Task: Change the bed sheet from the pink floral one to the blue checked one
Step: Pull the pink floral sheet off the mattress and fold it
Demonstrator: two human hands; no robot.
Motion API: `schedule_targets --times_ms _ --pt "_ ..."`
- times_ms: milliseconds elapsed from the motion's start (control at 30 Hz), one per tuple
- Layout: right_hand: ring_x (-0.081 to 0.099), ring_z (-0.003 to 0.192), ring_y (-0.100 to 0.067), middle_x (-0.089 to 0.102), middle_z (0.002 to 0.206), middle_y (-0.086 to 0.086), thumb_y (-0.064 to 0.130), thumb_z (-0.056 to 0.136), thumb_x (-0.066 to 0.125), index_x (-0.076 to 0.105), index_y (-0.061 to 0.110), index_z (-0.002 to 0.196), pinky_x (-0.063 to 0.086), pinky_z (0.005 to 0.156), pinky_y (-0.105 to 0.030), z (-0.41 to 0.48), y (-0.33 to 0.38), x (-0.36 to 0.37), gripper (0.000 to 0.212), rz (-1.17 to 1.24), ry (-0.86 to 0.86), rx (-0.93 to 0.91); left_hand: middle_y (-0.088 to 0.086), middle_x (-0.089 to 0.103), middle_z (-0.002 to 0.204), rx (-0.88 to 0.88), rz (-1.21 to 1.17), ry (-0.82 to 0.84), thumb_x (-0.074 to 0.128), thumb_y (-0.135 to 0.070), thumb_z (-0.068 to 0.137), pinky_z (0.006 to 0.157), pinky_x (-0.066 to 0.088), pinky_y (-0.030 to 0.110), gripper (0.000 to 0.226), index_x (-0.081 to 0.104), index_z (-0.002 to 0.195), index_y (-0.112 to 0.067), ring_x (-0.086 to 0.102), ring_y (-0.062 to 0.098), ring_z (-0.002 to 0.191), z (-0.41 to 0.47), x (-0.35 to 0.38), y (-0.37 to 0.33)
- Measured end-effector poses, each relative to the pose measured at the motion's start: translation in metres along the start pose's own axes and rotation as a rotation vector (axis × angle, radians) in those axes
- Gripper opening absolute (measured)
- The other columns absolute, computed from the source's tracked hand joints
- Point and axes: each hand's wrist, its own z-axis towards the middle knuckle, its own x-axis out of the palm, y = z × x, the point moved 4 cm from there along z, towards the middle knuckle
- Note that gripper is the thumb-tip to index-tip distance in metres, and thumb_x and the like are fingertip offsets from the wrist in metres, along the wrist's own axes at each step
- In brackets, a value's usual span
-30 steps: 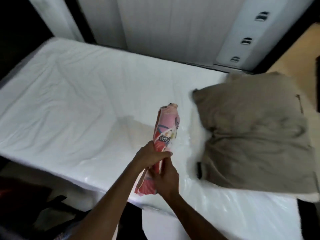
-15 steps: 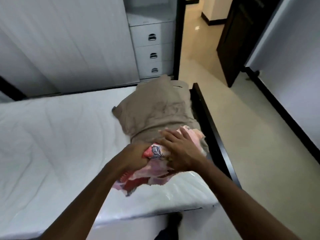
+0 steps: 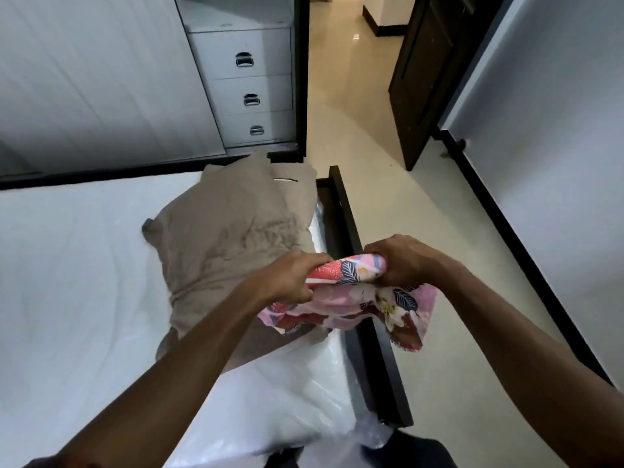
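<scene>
"While I am gripping the pink floral sheet (image 3: 358,298) with both hands, it is hanging in the air just to the right of the tan pillow (image 3: 229,238), over the edge of the dark bed frame (image 3: 341,211)."

"How are your hands sitting on it?"

"My left hand (image 3: 290,278) is clenching one end of the bunched roll, right at the pillow's near side. My right hand (image 3: 401,261) is clenching the other end, farther to the pillow's right. Fingers of both are curling tight round the cloth, and a loose flap with a frayed edge is dangling beneath my right hand."

"And the pillow itself?"

"It is lying on the white mattress (image 3: 67,282), whose near corner is shining like plastic. Beyond the pillow a white drawer unit (image 3: 250,92) is standing, and off to the pillow's right a pale floor (image 3: 422,204) is running toward a dark door (image 3: 422,79)."
</scene>
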Motion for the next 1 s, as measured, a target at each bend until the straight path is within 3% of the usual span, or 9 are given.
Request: schedule_targets --times_ms 233,533,700,800,1000 --pt "0.06 0.076 -0.013 0.064 0.085 0.014 0.04 0.065 0.078 0.054 0.044 0.084 0.038 0.061 -0.022 0.054 -0.133 -0.007 0.031 0.126 0.081 -0.103 -0.009 0.071 0.098 -0.147 -0.04 -0.183 0.067 -0.02 0.064 0.071 0.049 0.025 0.053 0.063 0.115 -0.034 0.063 0.012 0.084 0.109 0.031 -0.016" --pt "0.056 0.076 -0.015 0.071 0.093 0.004 0.034 0.072 0.084 0.068 0.027 0.096 0.033 0.058 -0.018 0.117 -0.305 -0.064 0.03 0.1 0.226 -0.255 -0.014 0.064 0.093 -0.4 -0.231 -0.186 0.069 -0.014 0.066 0.07 0.044 0.021 0.054 0.063 0.117 -0.029 0.059 0.008 0.081 0.271 0.053 -0.077" --pt "0.056 0.078 -0.015 0.066 0.088 0.008 0.034 0.073 0.083 0.061 0.033 0.09 0.034 0.058 -0.018 0.159 -0.352 -0.119 0.028 0.086 0.219 -0.304 -0.016 0.063 0.096 -0.445 -0.26 -0.248 0.07 -0.014 0.066 0.072 0.043 0.017 0.056 0.063 0.12 -0.028 0.059 0.004 0.083 0.337 0.021 -0.085" --pt "0.059 0.081 -0.017 0.069 0.092 0.006 0.034 0.073 0.082 0.065 0.029 0.095 0.038 0.063 -0.024 0.19 -0.362 -0.152 0.028 0.076 0.198 -0.316 -0.013 0.068 0.1 -0.46 -0.253 -0.313 0.069 -0.015 0.065 0.077 0.051 0.023 0.057 0.064 0.12 -0.029 0.064 0.008 0.086 0.364 -0.005 -0.079" --pt "0.062 0.085 -0.021 0.071 0.094 0.003 0.037 0.072 0.081 0.068 0.024 0.098 0.049 0.073 -0.033 0.29 -0.363 -0.228 0.032 0.01 0.143 -0.349 -0.016 0.068 0.102 -0.524 -0.278 -0.441 0.072 -0.015 0.065 0.085 0.055 0.028 0.06 0.064 0.122 -0.033 0.066 0.008 0.091 0.42 -0.085 -0.024"
